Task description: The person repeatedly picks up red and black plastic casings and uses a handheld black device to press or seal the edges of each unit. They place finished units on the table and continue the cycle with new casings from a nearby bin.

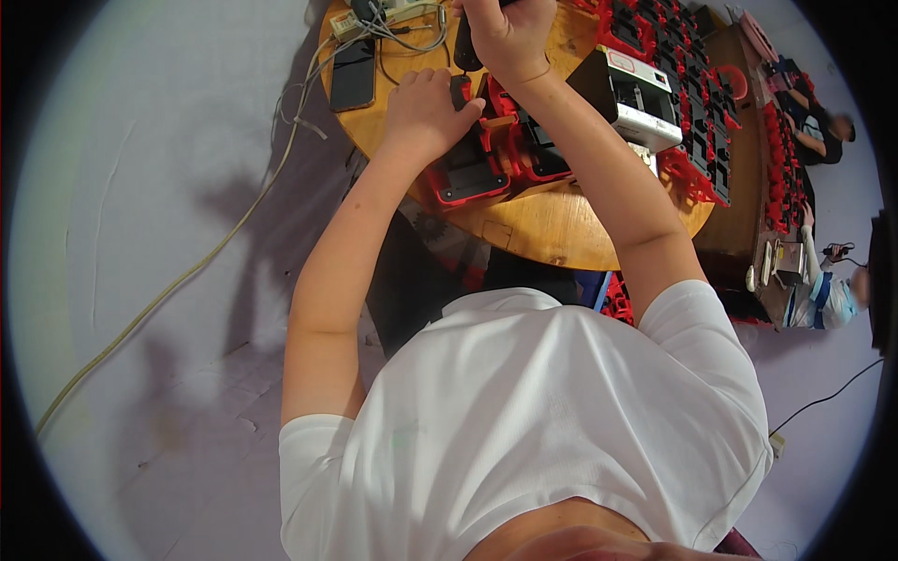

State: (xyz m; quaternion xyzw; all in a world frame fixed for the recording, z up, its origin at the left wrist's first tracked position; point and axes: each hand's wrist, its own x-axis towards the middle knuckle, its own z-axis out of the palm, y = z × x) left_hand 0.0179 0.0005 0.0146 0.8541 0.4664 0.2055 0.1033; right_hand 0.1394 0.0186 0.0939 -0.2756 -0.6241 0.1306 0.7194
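Observation:
My right hand (513, 42) is closed around a black power screwdriver (466, 45), partly cut off by the top edge of the view. The screwdriver points down, its tip close to the far end of a red-and-black plastic housing (472, 178). Over the left side of that housing lies my left hand (423, 112), its fingers curled at the far end and its thumb across the top. Beside it, to the right, sits a second red-and-black housing (541, 154), partly hidden by my right forearm.
A round wooden table (552, 229) carries everything. At its left are a dark phone (354, 75) and tangled cables (412, 37). A silver-and-black machine (645, 107) stands right of my forearm, before rows of red-and-black housings (697, 122). Two people (823, 136) are farther right.

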